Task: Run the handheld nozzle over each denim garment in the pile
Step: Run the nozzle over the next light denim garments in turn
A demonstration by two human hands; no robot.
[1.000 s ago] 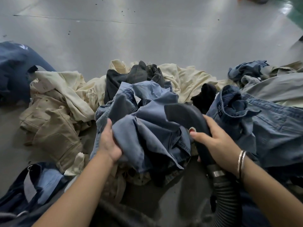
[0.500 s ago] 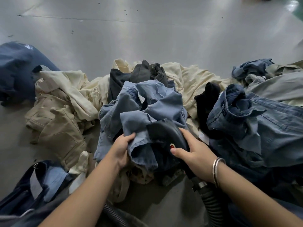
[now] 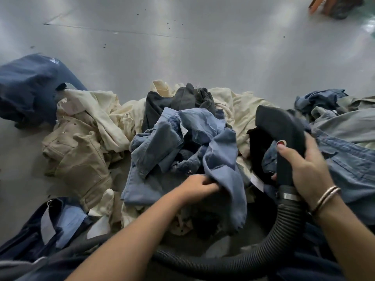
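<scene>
We grip the black nozzle (image 3: pixel 281 130) in our right hand (image 3: pixel 304 169), its mouth lifted clear of the clothes. Just left of it, our left hand (image 3: pixel 199 186) seems to pinch a fold of the light-blue denim garment (image 3: pixel 176 142), though blur hides the fingers. The ribbed hose (image 3: pixel 263 250) trails below our right wrist.

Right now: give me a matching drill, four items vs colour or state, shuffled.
Items:
1. nozzle
2. hose
3. left hand
4. trousers

States:
A. tan, lying left of the pile
B. ribbed, curving across the floor
C. gripping light blue denim
D. black, held in the right hand

Pairs: 1-D, 2-B, 3-C, 4-A
</scene>
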